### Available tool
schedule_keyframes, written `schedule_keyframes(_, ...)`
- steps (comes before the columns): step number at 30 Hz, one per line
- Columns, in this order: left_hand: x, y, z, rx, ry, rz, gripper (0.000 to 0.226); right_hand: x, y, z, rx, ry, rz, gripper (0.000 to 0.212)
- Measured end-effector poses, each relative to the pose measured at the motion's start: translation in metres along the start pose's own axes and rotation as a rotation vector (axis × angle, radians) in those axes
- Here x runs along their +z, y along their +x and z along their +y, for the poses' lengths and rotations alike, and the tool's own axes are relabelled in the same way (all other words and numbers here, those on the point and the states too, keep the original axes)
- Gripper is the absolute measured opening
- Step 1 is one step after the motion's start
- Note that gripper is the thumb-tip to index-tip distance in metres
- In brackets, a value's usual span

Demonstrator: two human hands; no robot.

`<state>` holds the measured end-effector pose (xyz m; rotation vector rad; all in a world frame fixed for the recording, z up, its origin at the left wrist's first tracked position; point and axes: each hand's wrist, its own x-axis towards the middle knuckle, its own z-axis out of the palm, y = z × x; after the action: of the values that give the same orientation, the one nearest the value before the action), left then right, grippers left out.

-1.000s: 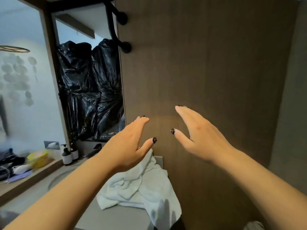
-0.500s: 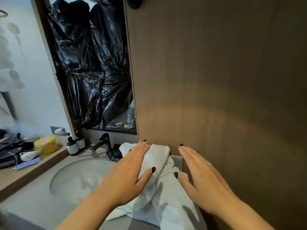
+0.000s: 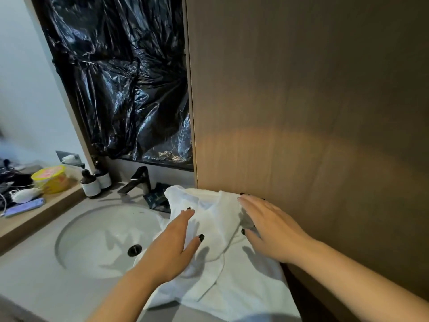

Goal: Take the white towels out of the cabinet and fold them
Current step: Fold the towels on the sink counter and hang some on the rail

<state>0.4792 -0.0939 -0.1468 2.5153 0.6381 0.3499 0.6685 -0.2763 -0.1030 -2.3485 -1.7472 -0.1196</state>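
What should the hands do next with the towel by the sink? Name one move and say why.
Probably lower both hands and take hold of the white towel. It lies crumpled on the counter beside the sink, and the left hand and right hand are open above it, holding nothing.

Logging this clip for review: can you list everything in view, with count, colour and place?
white towel: 1, white, crumpled on the counter right of the basin
basin: 1, white, sunk in the counter, black drain
counter: 1, grey
faucet: 1, black, behind the basin
pump bottles: 2, dark with white labels, back left of the basin
tub: 1, yellow, on the wooden ledge at left
plastic sheeting: black, covering the area above the faucet
cabinet panel: 1, brown wood, at right
left hand: open, above the towel
right hand: open, above the towel by the panel
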Motion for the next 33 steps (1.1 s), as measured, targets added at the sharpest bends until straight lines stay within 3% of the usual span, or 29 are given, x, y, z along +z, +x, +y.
schedule_keyframes(8,0.044,0.037,-0.045,-0.126,-0.262,-0.081,0.071,0.033,0.043,-0.008,-0.079,-0.200,-0.123,0.062)
schedule_keyframes(14,0.066,0.057,-0.071,-0.084,-0.157,0.011,0.083,0.069,0.085,-0.011,-0.080,-0.264,-0.152,0.070)
schedule_keyframes(17,0.066,0.059,-0.085,-0.021,-0.065,0.073,0.083,0.079,0.097,-0.012,-0.010,-0.288,-0.218,0.080)
schedule_keyframes(19,0.066,0.059,-0.095,0.031,-0.131,0.077,0.076,0.080,0.099,-0.019,0.026,-0.307,-0.219,0.081)
schedule_keyframes(24,0.053,0.053,-0.102,0.046,-0.247,-0.024,0.079,0.077,0.088,-0.040,0.079,-0.442,0.069,0.052)
schedule_keyframes(27,0.041,0.047,-0.103,0.145,-0.338,-0.055,0.073,0.078,0.068,-0.056,0.161,-0.413,0.151,0.055)
schedule_keyframes(30,0.032,0.048,-0.109,0.096,-0.459,-0.098,0.073,0.082,0.047,-0.079,0.330,-0.319,0.089,0.061)
schedule_keyframes(33,0.025,0.053,-0.111,0.110,-0.453,-0.097,0.067,0.085,0.029,-0.101,0.449,-0.236,-0.030,0.052)
